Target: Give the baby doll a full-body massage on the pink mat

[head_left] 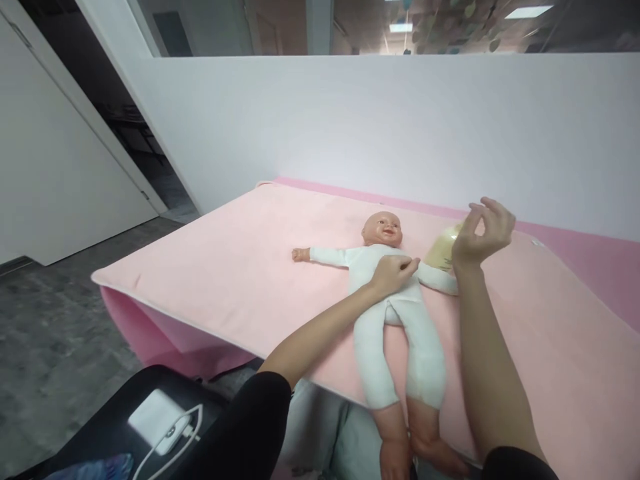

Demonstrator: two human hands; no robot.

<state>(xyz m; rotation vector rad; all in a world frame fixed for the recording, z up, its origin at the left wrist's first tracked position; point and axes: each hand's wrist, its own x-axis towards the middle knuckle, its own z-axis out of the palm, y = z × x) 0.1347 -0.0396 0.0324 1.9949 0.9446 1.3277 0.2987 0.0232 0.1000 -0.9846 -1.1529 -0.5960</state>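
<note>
A doll [411, 308] and yellow packet [440, 252] lie on pink cloth [240, 267].

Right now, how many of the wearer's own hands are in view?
2: the left hand is on or just over the doll, and the right hand is raised above the pink cloth. Neither is hidden.

Clock hours are taken from the middle of the view. A smooth, faintly glossy plastic look is shown by the doll's head [381, 230] at 3 o'clock and its feet [394, 433] at 5; between them, the body [373, 357] is covered in matt white cloth. At 3 o'clock, farther out, light is reflected glossily by the plastic-looking yellow object [440, 250]. The blanket [230, 260] at 9 o'clock is made of matt, soft-looking cloth. At 8, smooth white plastic is presented by the device [155, 417]
</note>
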